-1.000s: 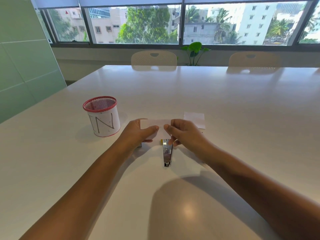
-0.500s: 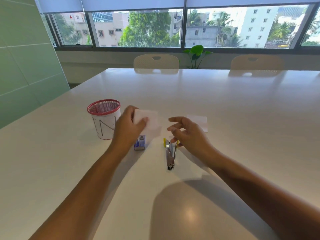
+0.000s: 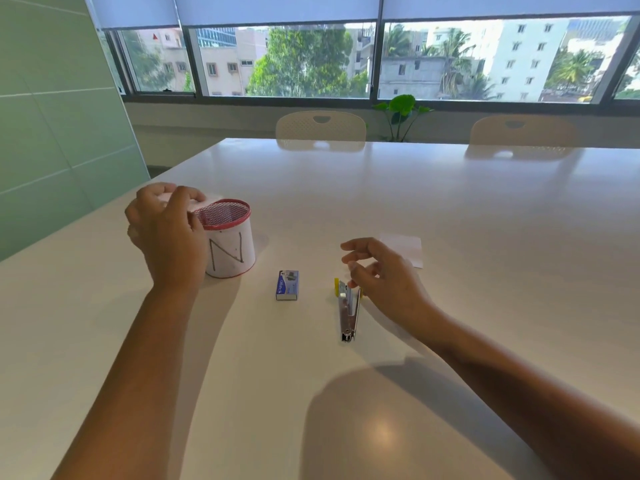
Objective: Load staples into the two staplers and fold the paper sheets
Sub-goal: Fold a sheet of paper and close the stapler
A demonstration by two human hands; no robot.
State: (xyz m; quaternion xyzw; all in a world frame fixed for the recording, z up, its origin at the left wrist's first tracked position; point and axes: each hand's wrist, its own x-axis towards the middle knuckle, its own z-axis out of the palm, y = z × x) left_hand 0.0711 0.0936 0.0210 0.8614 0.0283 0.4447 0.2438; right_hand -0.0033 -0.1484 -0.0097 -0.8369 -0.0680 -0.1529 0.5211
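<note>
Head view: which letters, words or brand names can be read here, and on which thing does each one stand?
"N": hand-drawn on the white side of the red-rimmed mesh cup.
Blue staple box: it has print, too small and blurred to read.
Stapler: no text visible.

Left hand (image 3: pixel 166 230) is raised far left, fingers (image 3: pixel 180 199) curled in a pinch; right hand (image 3: pixel 384 275) hovers lower, fingers loosely curled.

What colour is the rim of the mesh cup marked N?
Red, on the mesh cup with a white wrap around it; clearest in the head view.
</note>
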